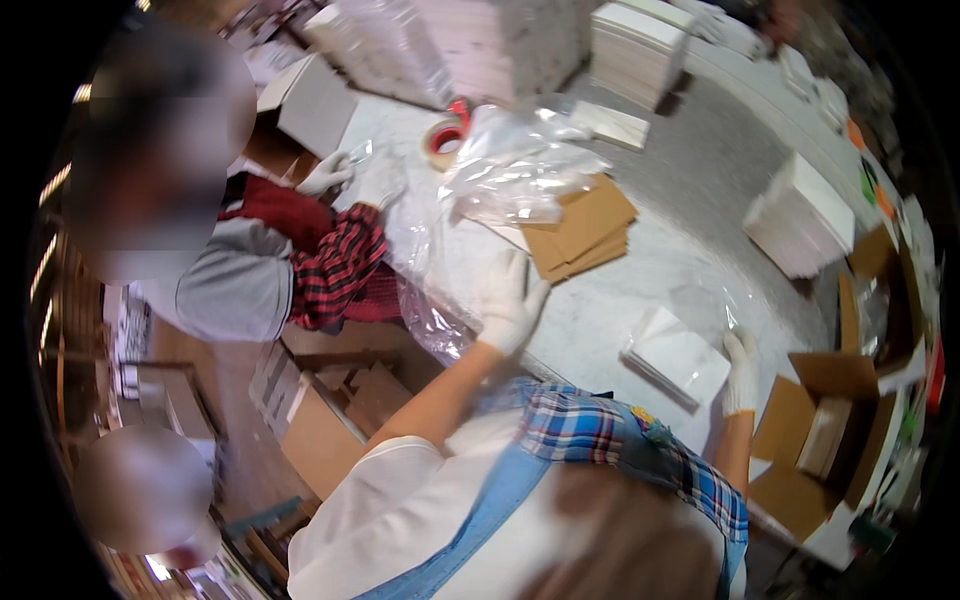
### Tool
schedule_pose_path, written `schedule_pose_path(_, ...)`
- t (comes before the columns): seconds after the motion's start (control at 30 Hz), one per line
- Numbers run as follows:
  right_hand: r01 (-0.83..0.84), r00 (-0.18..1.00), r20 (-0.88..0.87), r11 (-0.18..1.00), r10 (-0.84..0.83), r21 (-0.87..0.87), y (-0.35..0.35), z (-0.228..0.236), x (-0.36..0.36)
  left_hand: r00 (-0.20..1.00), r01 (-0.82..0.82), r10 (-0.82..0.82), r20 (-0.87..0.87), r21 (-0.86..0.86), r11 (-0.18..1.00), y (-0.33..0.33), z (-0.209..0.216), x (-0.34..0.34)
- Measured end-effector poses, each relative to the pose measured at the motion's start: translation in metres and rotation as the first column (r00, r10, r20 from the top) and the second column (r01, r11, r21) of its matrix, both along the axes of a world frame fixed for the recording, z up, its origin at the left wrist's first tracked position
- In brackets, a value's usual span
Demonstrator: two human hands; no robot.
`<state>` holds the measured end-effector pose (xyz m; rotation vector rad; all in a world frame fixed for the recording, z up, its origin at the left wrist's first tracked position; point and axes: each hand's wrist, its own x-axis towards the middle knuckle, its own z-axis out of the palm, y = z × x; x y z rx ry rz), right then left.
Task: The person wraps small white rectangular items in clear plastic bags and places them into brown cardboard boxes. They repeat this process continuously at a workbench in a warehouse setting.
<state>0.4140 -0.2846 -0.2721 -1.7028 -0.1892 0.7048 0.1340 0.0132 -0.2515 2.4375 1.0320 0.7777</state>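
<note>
My left hand (508,308), in a white glove, is open with its fingers stretched over the white table, just left of a small stack of brown cardboard sheets (578,232). My right hand (740,368), gloved too, has its fingers closed at the edge of a clear plastic bag (728,304); the grip is partly blurred. Between my hands, nearer the right one, lies a stack of white cards or sheets (676,358). Beyond the cardboard is a heap of clear plastic bags (520,165).
A co-worker's gloved hand (325,175) is at the table's left side, beside a tape roll (442,143). White stacks (800,215) stand farther right and at the back (640,50). An open cardboard box (790,430) is at the right, another box (315,430) lower left.
</note>
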Motion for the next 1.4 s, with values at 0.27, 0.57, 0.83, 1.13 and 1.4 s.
schedule_pose_path(0.27, -0.034, 0.986, -0.161, 0.999, 0.039, 0.03, -0.004, -0.001, 0.012, 0.941, -0.337, 0.326, 0.088, 0.259, 0.905, 0.019, 0.016, -0.041)
schedule_pose_path(0.57, -0.018, 0.976, -0.214, 0.997, 0.035, 0.077, -0.002, -0.001, 0.005, 0.602, -0.791, 0.727, -0.329, -0.122, 0.6, 0.078, 0.003, -0.094)
schedule_pose_path(0.83, -0.012, 0.988, -0.155, 0.994, 0.03, 0.113, -0.002, -0.003, -0.001, 0.866, -0.48, 0.499, -0.035, -0.341, 0.808, 0.115, 0.01, -0.07)
schedule_pose_path(1.13, 0.024, 0.992, -0.124, 0.998, -0.017, 0.058, -0.003, -0.001, -0.004, 0.365, 0.336, 0.563, 0.741, -0.669, 0.663, 0.247, 0.113, 0.086)
schedule_pose_path(1.4, 0.067, 0.986, -0.158, 0.996, -0.057, 0.059, 0.0, 0.012, -0.01, 0.805, -0.5, 0.578, 0.133, -0.372, 0.782, 0.456, 0.045, 0.126)
